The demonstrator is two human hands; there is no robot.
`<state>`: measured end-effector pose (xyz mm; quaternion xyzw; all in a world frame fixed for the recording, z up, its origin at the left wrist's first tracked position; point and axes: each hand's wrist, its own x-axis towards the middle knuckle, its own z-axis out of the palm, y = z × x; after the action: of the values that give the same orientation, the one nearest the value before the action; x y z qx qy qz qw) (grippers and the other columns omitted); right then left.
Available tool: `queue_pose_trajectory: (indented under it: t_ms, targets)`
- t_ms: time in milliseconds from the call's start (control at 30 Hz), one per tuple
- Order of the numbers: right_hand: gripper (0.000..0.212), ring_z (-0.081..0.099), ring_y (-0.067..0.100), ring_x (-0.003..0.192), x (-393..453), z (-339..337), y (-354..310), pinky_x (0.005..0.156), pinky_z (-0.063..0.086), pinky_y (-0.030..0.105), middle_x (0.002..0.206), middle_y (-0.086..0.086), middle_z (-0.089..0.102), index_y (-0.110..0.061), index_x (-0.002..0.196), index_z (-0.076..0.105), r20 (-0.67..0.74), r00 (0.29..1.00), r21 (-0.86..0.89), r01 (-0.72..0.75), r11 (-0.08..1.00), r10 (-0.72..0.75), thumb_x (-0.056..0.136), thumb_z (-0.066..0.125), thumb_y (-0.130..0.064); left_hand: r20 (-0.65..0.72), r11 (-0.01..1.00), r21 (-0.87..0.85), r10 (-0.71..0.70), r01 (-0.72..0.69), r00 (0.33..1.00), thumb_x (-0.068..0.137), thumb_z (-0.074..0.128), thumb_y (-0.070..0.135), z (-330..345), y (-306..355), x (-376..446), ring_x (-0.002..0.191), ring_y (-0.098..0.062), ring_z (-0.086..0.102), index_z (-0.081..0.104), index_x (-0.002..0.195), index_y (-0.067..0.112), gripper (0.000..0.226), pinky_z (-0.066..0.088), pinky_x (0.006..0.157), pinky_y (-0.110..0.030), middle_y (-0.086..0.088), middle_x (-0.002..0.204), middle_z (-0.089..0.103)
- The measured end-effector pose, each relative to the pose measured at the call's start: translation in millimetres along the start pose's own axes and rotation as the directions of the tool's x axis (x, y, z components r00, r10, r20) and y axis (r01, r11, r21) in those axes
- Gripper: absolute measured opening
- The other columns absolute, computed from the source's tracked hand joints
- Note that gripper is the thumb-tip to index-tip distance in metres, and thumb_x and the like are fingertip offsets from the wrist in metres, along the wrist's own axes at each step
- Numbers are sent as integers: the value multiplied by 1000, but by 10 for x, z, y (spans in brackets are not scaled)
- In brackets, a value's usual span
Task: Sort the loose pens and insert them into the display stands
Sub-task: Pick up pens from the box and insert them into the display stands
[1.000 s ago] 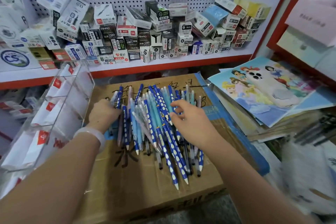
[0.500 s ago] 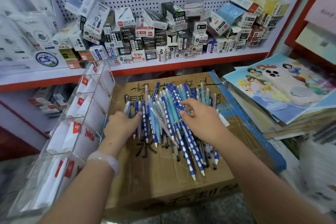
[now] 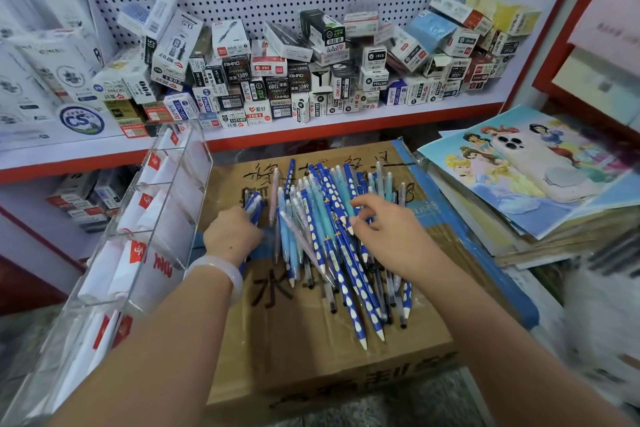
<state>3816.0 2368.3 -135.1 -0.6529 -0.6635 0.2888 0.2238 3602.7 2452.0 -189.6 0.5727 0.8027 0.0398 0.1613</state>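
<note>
Pens (image 3: 332,239) lie in a loose, overlapping heap on top of a cardboard box (image 3: 311,350), tips mostly toward the person. Judged by appearance, each pen is light, stiff and smooth-barrelled; the heap is likely to roll or fan out when disturbed. The mid-barrel looks the best place to take hold, with like pens gathered parallel before lifting.

Left hand (image 3: 231,236): fingers are curled around a small bundle of dark blue pens (image 3: 254,206) at the left edge of the heap; the bundle's upper ends project beyond the knuckles.

Right hand (image 3: 384,232): fingers are spread and slightly bent, with the fingertips (image 3: 356,220) touching the blue dotted pens near the middle of the heap. It grasps nothing that can be seen.

Outward to the left, a clear acrylic display stand (image 3: 166,218) with several compartments sits just beside the box. Its compartments hold white and red card inserts; no pens are visible in them. Sorting therefore appears to be at an early stage.
</note>
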Motion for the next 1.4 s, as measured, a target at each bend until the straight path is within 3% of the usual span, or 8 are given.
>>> queue_pose_trajectory:
  t_ms: [233,333,467,600,733,900,1200,1400]
  targets:
    - [35,61,18,101,-75,-45,-7,105,37,46,118,-1,58,-23,131,46,-10,1000,-8,15,1000,-15,97,43,-32,87,943,-321,-63,88,994,84,63,26,-70,-144,-120,69,-22,49,49,87,5,25,37,56,-27,-12,85,53]
    - [36,63,20,97,-131,-62,-48,94,46,38,121,0,58,-22,133,44,1,1000,-5,16,1000,-16,98,42,-30,161,727,-672,-45,143,986,88,54,14,-54,-228,-216,48,-24,46,50,71,2,22,32,46,-25,-13,60,52]
    - [34,64,20,88,-226,-77,-94,81,50,33,114,-1,60,-20,131,46,6,1000,34,8,999,-8,98,41,-28,181,523,-847,116,95,977,92,52,14,-142,-160,-466,38,-17,43,56,67,6,26,35,46,-24,-7,48,55]
    - [30,64,21,94,-254,7,-40,89,51,40,111,5,64,-12,119,57,43,996,243,-91,966,83,97,43,-27,211,470,-882,331,33,920,94,50,19,-168,-21,-870,31,-12,43,63,56,14,40,31,36,-17,-4,47,55]
    - [36,62,13,80,-353,30,-72,74,55,24,97,5,66,-7,122,57,177,969,672,-247,698,173,97,49,-31,255,452,-892,458,24,852,93,50,16,-109,110,-1286,36,-11,48,60,59,11,36,37,41,-18,0,48,58]
    - [31,54,11,66,-544,-98,-47,56,46,20,84,3,60,-5,101,63,62,988,618,-147,772,139,97,47,-31,282,475,-880,554,-20,784,74,62,28,-214,247,-1677,70,-29,48,68,52,16,25,37,66,-36,-11,63,63]
    - [15,56,11,57,-1096,-792,227,51,49,17,79,11,63,-7,88,50,-68,980,850,-41,526,186,99,43,-14,273,490,-868,599,-75,753,94,50,19,-407,521,-2254,25,-9,39,55,73,5,25,30,31,-14,-1,50,60]
    - [18,62,8,45,-1552,-1761,942,47,51,16,76,14,59,-2,101,47,-319,860,798,16,603,399,101,37,-17,248,369,-929,655,-15,714,95,47,24,-297,1035,-2614,36,-12,49,56,68,5,34,43,46,-27,-4,50,56]
